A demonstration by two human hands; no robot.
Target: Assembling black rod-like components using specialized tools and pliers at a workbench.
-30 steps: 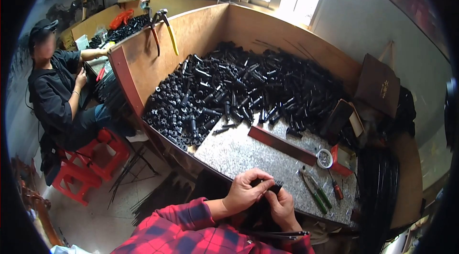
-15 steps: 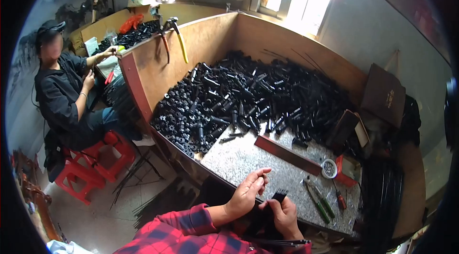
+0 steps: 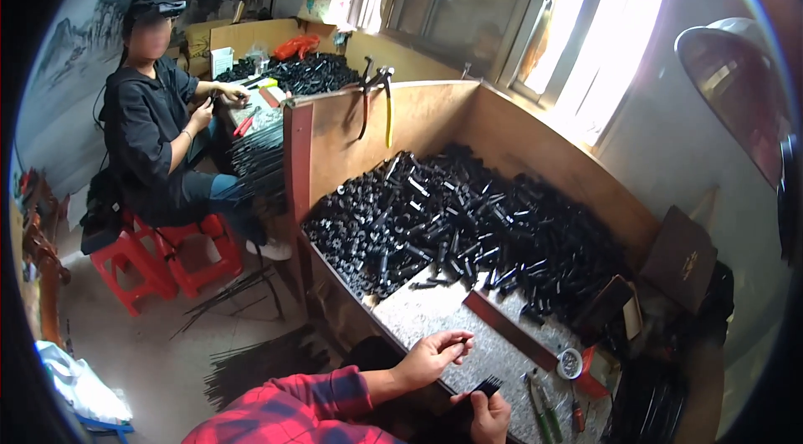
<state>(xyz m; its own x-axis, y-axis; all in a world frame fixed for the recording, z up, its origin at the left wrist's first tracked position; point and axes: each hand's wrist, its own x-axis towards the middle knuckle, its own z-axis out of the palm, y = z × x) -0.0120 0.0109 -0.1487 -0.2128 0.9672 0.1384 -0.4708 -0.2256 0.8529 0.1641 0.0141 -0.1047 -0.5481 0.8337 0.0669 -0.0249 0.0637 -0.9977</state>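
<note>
My left hand (image 3: 431, 359) is closed, its fingertips pinched together above the front of the grey speckled worktop (image 3: 410, 308). Whatever it may hold is too small to name. Lower and to the right, my right hand (image 3: 490, 417) grips a bundle of thin black rods (image 3: 480, 392), whose fine tips fan out past the thumb. The two hands are a short way apart. Beyond them spreads a big heap of small black tubular parts (image 3: 468, 222), with ring-like pieces (image 3: 351, 235) gathered at its left.
A dark red bar (image 3: 510, 330), a small white cup (image 3: 570, 364), a red box (image 3: 599, 372), green-handled pliers (image 3: 544, 410) and a screwdriver (image 3: 578, 417) lie right. Yellow-and-red-handled pincers (image 3: 376, 101) hang on the wooden partition (image 3: 435, 109). A co-worker (image 3: 150, 126) sits left on red stools (image 3: 171, 264).
The view has swung left, so the bench sits further right and lower in the picture. My left hand's fingers have closed to a pinch. My right hand still grips the rods.
</note>
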